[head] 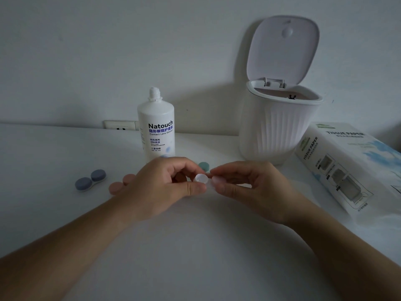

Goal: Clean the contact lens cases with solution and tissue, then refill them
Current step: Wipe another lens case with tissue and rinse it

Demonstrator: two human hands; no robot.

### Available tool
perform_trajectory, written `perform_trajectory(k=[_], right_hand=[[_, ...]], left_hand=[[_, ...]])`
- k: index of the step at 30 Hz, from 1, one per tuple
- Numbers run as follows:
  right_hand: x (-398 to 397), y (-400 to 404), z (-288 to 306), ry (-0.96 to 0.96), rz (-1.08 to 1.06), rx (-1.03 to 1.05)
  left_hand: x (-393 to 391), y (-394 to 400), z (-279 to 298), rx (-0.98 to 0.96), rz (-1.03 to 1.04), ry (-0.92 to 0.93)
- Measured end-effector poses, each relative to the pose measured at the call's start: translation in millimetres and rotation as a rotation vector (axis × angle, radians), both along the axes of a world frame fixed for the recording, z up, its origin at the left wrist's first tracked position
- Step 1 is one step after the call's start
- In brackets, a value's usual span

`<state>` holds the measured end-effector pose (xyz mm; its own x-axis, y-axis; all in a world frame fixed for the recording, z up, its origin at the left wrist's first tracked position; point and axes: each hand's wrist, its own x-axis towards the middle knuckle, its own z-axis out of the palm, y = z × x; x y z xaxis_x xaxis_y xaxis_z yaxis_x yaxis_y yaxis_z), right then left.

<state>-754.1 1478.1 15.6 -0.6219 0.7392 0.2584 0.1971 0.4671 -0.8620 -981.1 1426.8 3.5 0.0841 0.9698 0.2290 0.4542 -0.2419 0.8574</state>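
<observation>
Held case: a clear lens case (201,178) sits between both hands, above the table (195,246).
Left hand (165,183): thumb and fingers pinch its left well.
Right hand (245,183): fingertips pinch its right end.
Blue case (90,179): capped, well left of the hands.
Green cap (204,166): just behind them.
Solution bottle (156,127): upright, behind the left hand.

Bottle (155,127): "Natouch"; box (338,157): seemingly "TISSUE PAPER".

Left hand (165,183) and right hand (243,181) meet, each grip pinching, forearms converging.
</observation>
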Motion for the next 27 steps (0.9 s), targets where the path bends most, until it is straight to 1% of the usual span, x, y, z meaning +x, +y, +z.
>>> perform_trajectory(k=[3, 9, 15, 19, 23, 27], right_hand=[[0.8, 0.2, -0.1, -0.035, -0.024, 0.071], [2.8, 0.2, 1.1, -0.056, -0.011, 0.109], [-2.9, -1.9, 0.7, -0.068, -0.082, 0.217], [-1.2, -1.4, 3.2, -0.123, -0.069, 0.184], [2.0, -2.2, 3.9, -0.024, -0.027, 0.116], [-2.7, -2.9, 1.2, -0.022, -0.087, 0.124]], left_hand=[[1.2, -0.1, 0.0, 0.006, 0.000, -0.013], [1.8, 2.1, -1.3, -0.007, -0.019, -0.108], [3.4, 2.6, -4.4, -0.002, -0.041, -0.104], [2.8, 2.9, -2.7, 0.005, -0.031, -0.139], [2.5, 2.0, -0.6, -0.002, -0.022, -0.189], [3.4, 1.7, 0.0, -0.009, -0.014, -0.195]])
